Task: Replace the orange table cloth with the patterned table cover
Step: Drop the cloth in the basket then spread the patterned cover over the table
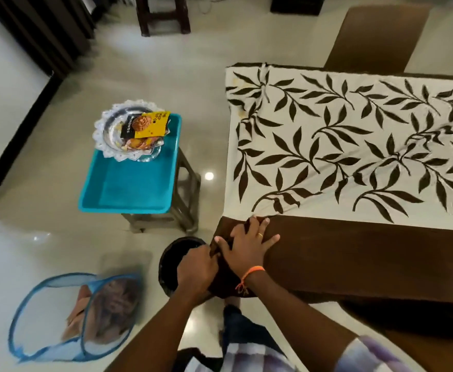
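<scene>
Where the near corner of the table drops away, both hands work the patterned table cover (354,146): the left hand (197,269) is closed in a fist on the brown border fabric hanging over the corner, and the right hand (246,247) lies flat with fingers spread, pressing that border onto the tabletop, an orange thread band at its wrist. Just behind the left hand, a dark round bin (171,264) stands on the floor; its contents cannot be made out. Lower left, a blue mesh hamper (59,318) lies on its side on the pale floor (45,251) with orange-brown cloth bunched inside, possibly the orange table cloth (91,315), though blur leaves that uncertain. Farther off, a teal tray (128,183) sits on a small stool (187,189); at the tray's far end a glass bowl (131,132) on a white doily holds snack packets, one yellow. Beyond, the cover's cream panel with dark leaf sprigs spreads across the table, slightly wrinkled. A brown chair back (375,36) stands at the table's far edge, and a dark wooden stool (163,14) stands farthest back.
</scene>
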`<action>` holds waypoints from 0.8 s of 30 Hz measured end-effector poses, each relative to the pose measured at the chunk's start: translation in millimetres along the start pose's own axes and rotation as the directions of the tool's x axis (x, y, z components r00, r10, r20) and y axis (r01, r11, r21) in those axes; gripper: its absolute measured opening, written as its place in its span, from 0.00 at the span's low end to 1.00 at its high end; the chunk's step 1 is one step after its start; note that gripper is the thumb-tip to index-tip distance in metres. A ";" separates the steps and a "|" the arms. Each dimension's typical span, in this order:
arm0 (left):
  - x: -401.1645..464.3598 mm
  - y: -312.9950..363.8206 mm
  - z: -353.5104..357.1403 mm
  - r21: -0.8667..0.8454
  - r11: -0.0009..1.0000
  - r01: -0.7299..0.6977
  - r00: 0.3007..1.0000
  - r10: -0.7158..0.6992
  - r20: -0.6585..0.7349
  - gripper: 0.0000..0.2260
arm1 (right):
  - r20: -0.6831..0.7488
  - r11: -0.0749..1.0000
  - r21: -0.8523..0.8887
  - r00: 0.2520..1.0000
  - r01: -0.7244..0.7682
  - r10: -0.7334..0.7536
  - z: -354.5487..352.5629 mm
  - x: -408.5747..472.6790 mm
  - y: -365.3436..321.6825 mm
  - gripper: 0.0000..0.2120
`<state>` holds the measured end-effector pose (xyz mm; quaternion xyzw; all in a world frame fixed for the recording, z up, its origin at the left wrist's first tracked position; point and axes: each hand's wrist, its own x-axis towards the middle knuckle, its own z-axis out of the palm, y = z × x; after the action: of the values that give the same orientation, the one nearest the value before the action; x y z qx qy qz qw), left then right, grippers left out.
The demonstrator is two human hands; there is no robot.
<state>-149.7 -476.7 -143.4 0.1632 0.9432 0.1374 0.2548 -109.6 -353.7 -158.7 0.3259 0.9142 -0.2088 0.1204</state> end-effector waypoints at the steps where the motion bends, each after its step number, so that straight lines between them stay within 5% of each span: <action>1: 7.1 -11.0 -5.6 -0.010 1.000 0.001 1.000 -0.001 0.018 0.15 | 0.007 1.000 -0.025 1.000 0.001 -0.001 5.1 0.9 -13.2 0.28; 5: 31.2 -44.6 -21.4 0.019 0.999 -0.033 0.986 0.030 0.166 0.12 | 0.019 0.990 -0.143 1.000 0.003 0.000 19.1 -2.6 -50.5 0.24; 12: 61.7 -111.0 -35.2 -0.004 0.989 -0.147 0.962 0.144 0.232 0.11 | 0.024 0.981 -0.195 1.000 -0.008 0.013 39.8 -4.1 -110.2 0.25; 14: 67.1 -133.3 -41.2 0.003 0.989 -0.145 0.960 0.140 0.241 0.12 | 0.039 0.989 -0.142 0.999 0.033 -0.028 47.3 -4.5 -128.4 0.26; 18: 81.4 -179.9 -52.9 0.040 0.999 -0.037 0.959 0.024 0.284 0.15 | 0.157 0.968 0.250 0.986 0.010 -0.050 65.7 0.1 -168.9 0.19; 24: 112.5 -233.3 -58.5 0.068 0.991 0.113 0.949 -0.128 0.289 0.17 | -0.032 0.947 0.316 0.998 0.058 -0.050 81.2 -10.9 -194.4 0.12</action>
<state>-327.8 -656.5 -223.6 0.1300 0.9065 0.0722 0.3951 -220.0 -533.2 -167.6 0.3184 0.8787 -0.3522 0.0498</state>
